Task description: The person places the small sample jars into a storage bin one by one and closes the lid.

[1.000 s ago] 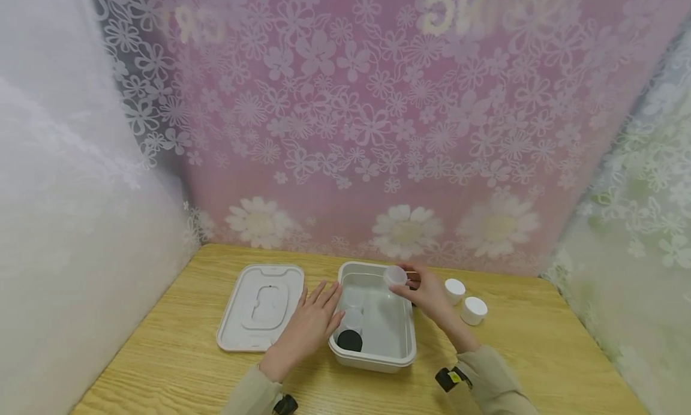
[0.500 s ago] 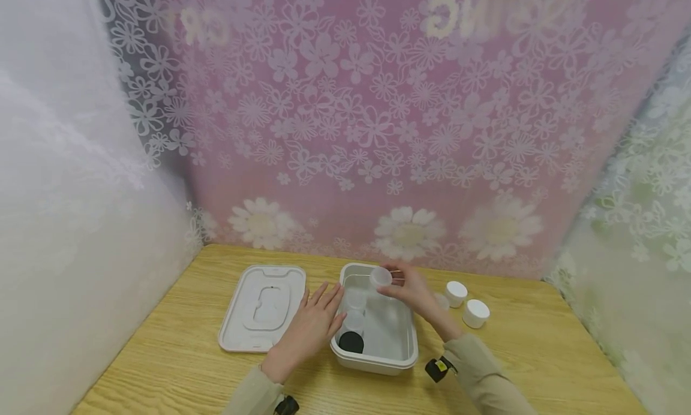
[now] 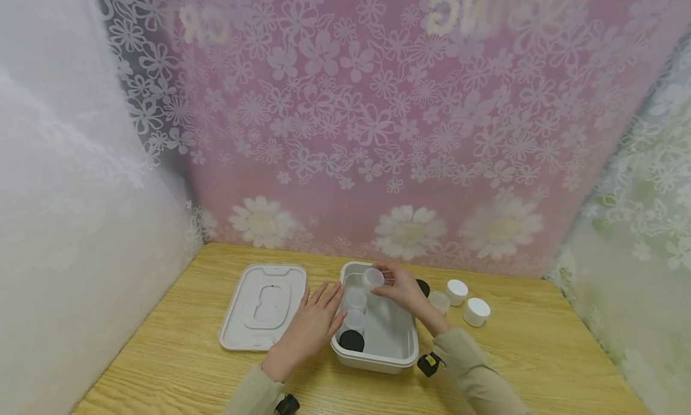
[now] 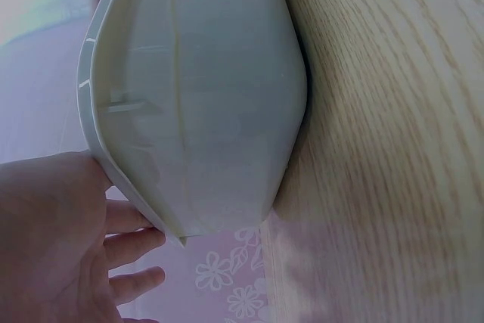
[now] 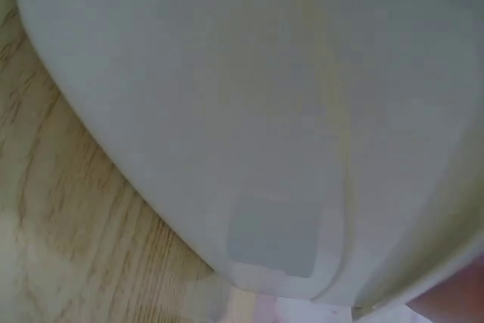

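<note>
White rectangular plastic tub (image 3: 372, 364), near right: room to enter from above.
Tub's left wall: two translucent round plastic cups (image 3: 353, 320), round black-topped pot (image 3: 352, 341) inside; left hand (image 3: 310, 322) at rim.
Above tub's far end: right hand (image 3: 400, 289) with clear round plastic cup (image 3: 373, 277) blocks.
Right of tub: two white round plastic jars (image 3: 477, 312).
Tub's near side: gap between beige sleeves (image 3: 254, 391).

The tub (image 3: 372, 362) and the flat lid (image 3: 291, 310) are plain off-white. The raised cup (image 3: 373, 277) is clear and colourless, a round cap (image 3: 352, 340) in the tub is black, and two jars (image 3: 477, 313) are white. Yellowish-brown wood grain streaks the table (image 3: 178, 343). White flower outlines pattern the pink-purple curtain (image 3: 345, 139), with yellow-centred white daisies (image 3: 408, 232) along the bottom. The sleeves (image 3: 465, 358) are beige; a black wrist device (image 3: 429, 365) bears a yellow patch.
</note>
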Demonstrator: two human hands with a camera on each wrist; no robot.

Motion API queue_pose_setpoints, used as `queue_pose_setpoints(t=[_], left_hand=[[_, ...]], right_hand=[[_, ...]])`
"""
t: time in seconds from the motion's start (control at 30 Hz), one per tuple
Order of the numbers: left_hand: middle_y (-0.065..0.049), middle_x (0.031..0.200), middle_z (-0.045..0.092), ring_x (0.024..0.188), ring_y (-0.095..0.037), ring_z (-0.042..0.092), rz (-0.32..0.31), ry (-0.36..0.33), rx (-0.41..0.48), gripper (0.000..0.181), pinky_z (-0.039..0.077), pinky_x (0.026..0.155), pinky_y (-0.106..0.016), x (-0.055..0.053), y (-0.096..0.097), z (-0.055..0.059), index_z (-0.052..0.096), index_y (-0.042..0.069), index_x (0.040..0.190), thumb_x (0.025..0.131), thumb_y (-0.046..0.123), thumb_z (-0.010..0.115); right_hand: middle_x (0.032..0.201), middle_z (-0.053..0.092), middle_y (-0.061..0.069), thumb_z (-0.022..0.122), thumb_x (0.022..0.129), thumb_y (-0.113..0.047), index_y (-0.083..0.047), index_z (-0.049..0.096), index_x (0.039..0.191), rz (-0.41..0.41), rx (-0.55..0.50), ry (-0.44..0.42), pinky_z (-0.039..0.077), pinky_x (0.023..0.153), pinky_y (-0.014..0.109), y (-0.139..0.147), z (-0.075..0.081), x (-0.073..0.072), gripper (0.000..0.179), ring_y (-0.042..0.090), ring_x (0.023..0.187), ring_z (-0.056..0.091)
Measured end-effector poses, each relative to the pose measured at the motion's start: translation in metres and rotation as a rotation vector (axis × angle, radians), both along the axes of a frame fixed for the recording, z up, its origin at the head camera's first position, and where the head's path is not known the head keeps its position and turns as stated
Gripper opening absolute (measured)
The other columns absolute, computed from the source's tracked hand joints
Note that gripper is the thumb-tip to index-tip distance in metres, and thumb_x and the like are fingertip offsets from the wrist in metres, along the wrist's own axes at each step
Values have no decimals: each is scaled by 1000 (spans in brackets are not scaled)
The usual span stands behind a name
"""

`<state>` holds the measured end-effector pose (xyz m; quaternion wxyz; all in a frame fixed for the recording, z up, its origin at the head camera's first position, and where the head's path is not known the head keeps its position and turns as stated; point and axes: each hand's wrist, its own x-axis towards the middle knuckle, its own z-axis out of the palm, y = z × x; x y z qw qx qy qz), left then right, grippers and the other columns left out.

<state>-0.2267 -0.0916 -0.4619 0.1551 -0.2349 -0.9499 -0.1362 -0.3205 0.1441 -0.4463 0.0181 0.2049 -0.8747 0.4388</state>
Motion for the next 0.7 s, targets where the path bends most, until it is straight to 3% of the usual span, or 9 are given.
queue_pose_setpoints(t=[0.33,0.7], left_hand=[[-11,156,47,146,-34,38,3,26,-10,54,29,115,-65,-1,0,-2,47,5,152,106,34,52],[-9,158,44,148,-33,35,8,-4,-22,56,27,116,-65,0,-1,-1,44,7,154,107,38,49]], right_hand=[[125,66,20,83,83,-4,2,64,129,28,96,46,56,92,47,-7,-4,-3,50,37,112,67],[109,72,11,89,77,-12,-6,70,124,-36,270,158,58,72,37,-13,-5,-7,50,22,80,71]])
